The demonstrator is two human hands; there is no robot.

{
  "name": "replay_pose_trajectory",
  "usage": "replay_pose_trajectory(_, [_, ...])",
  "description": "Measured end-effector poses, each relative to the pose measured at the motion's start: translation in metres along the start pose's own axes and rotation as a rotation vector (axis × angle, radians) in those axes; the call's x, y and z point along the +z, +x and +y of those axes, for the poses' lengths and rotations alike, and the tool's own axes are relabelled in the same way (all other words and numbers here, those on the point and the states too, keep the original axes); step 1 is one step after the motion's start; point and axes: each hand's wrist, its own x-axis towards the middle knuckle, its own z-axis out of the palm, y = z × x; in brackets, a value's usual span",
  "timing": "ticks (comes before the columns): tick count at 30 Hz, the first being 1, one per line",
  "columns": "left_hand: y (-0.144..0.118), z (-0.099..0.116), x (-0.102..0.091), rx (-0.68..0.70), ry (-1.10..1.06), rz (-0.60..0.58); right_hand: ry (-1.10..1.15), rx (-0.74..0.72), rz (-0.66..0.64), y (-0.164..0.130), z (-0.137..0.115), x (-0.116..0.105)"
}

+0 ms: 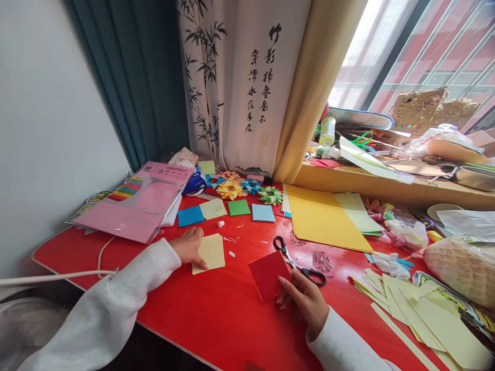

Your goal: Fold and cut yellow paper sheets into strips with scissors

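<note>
My left hand (189, 246) is at the left edge of a small stack of pale yellow paper squares (213, 251) on the red table, thumb and fingers closed on its side. In my right hand (303, 296), a red paper square (268, 275) is pinched between thumb and fingers, tilted just over the tabletop. Black-handled scissors (294, 263) lie right behind that hand, partly covered by the red square. Further back sit a blue square (191, 216), a cream square (213, 208), a green square (238, 207) and a light blue square (263, 212).
Folded paper flowers (231, 189) stand at the back. A pink paper pack (135, 201) lies on the left, with a white cable (58, 278) nearby. Large yellow sheets (325, 216) are at back right; pale yellow offcuts (421, 309) spread at front right. The windowsill (359, 178) is cluttered.
</note>
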Motion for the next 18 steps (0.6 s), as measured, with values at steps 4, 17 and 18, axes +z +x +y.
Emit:
replay_pose_trajectory(4, [0.001, -0.008, 0.002, -0.022, -0.205, -0.057, -0.011, -0.003, 0.0, -0.001, -0.002, 0.001])
replay_pose_trajectory(17, [0.027, -0.051, -0.007, -0.085, -0.206, 0.098, -0.047, 0.01, -0.017, -0.003, -0.002, 0.002])
replay_pose_trajectory(18, [0.028, -0.051, -0.008, -0.091, -0.199, 0.101, -0.044, 0.007, -0.023, -0.003, -0.002, 0.001])
